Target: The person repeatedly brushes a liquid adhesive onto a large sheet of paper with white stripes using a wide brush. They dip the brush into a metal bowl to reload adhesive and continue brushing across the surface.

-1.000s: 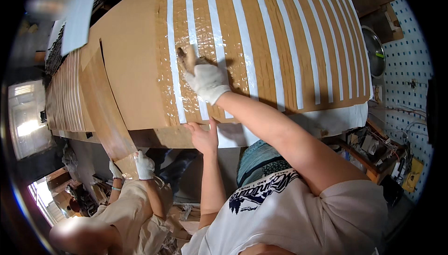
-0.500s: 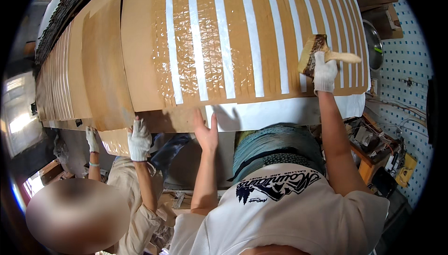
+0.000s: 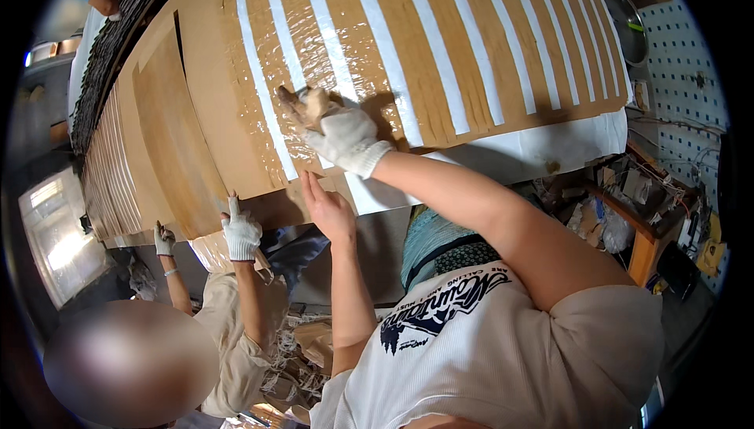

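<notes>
A large brown sheet (image 3: 471,36) with long white strips (image 3: 408,60) and a glossy wet patch lies tilted across the upper view. My right hand (image 3: 345,135), in a white knit glove, is shut on a brush (image 3: 302,103) pressed onto the wet patch near the sheet's lower edge. My bare left hand (image 3: 326,209) rests flat, fingers together, against the sheet's lower edge just below. A co-worker at the lower left holds the same edge with two gloved hands (image 3: 239,229) (image 3: 164,238).
White paper (image 3: 550,146) sticks out under the sheet's lower right edge. A cluttered workbench (image 3: 628,217) and a white pegboard wall (image 3: 683,60) are on the right, with a metal bowl (image 3: 624,9) above. More stacked sheets (image 3: 102,154) lie to the left.
My right hand with the brush swung from the sheet's far right edge back to its left-middle. The co-worker's hand has shifted right along the lower edge.
</notes>
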`<control>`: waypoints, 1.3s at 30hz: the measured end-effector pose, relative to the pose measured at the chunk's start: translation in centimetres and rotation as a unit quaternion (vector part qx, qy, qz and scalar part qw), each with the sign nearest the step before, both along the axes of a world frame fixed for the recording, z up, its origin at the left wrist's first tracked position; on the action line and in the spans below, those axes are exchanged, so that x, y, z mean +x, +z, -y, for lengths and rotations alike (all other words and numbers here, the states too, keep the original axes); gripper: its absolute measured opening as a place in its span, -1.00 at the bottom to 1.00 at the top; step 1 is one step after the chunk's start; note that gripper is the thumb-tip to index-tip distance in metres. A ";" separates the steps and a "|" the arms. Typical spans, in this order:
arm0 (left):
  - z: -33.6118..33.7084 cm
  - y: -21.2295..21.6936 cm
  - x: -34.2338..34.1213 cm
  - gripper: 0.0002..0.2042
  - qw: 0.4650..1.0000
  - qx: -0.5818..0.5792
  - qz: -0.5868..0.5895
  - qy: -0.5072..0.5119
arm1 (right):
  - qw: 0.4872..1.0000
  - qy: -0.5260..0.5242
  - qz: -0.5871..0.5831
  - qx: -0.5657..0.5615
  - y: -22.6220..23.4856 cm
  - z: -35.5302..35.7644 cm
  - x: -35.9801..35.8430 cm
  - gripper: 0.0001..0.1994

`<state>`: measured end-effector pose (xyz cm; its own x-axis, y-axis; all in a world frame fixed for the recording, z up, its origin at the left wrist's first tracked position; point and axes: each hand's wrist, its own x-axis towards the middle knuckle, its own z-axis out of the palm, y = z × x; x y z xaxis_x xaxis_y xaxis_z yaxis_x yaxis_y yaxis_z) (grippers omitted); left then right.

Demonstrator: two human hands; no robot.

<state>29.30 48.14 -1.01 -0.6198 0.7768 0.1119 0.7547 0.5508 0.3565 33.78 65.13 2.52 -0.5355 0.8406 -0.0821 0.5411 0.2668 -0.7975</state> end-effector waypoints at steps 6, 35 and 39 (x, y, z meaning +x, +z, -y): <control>-0.7 -0.3 1.0 -0.49 0.999 -0.040 0.005 0.010 | 0.994 -0.095 0.044 0.040 -2.4 -4.8 13.4 -0.46; -7.7 0.1 15.5 -0.55 0.994 0.031 -0.050 0.090 | 0.981 -0.117 0.154 0.032 -3.7 -21.2 49.8 -0.38; -7.6 -1.2 14.5 -0.43 0.992 -0.043 0.049 0.110 | 0.982 0.014 0.160 0.095 1.1 -20.2 42.7 -0.55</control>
<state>43.80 55.74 -2.22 -0.7801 0.6254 -0.0181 0.5764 0.7296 0.3680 76.52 85.37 3.65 -0.5305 0.8426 -0.0928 0.7468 0.4127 -0.5216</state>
